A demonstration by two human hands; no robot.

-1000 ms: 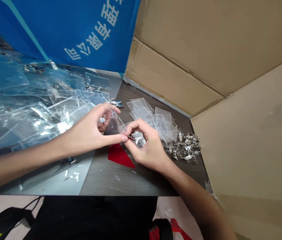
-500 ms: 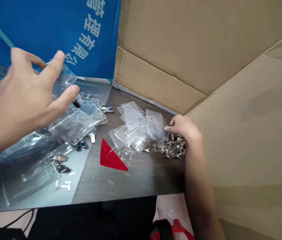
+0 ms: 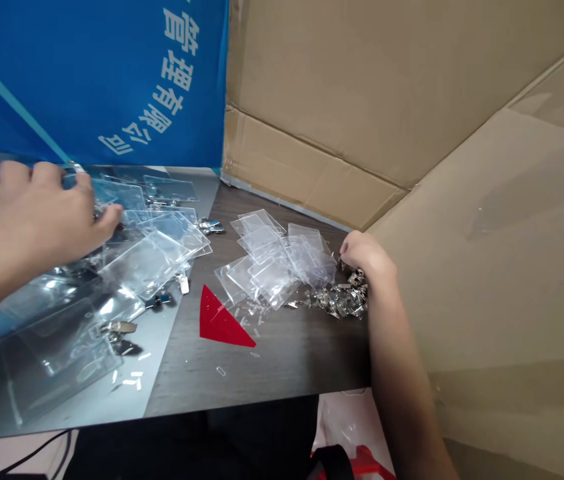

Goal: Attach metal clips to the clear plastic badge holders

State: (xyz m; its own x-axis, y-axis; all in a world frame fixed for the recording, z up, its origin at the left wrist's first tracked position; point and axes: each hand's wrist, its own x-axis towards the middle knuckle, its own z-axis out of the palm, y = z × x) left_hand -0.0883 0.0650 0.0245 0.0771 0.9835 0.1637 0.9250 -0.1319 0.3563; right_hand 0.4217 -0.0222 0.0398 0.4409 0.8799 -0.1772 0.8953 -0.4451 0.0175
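The left hand [image 3: 27,207] lies curled over clear plastic badge holders [image 3: 147,260] on the counter's [image 3: 282,377] left side; the right hand [image 3: 366,257], also curled, touches metal clips [image 3: 342,301] near the right edge. Whether either grips anything cannot be told.

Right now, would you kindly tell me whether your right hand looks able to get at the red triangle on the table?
Probably yes. The right hand is at the metal clips, and the red triangle lies to its left. The clear sleeves sit further back, so the dark tabletop between looks free.
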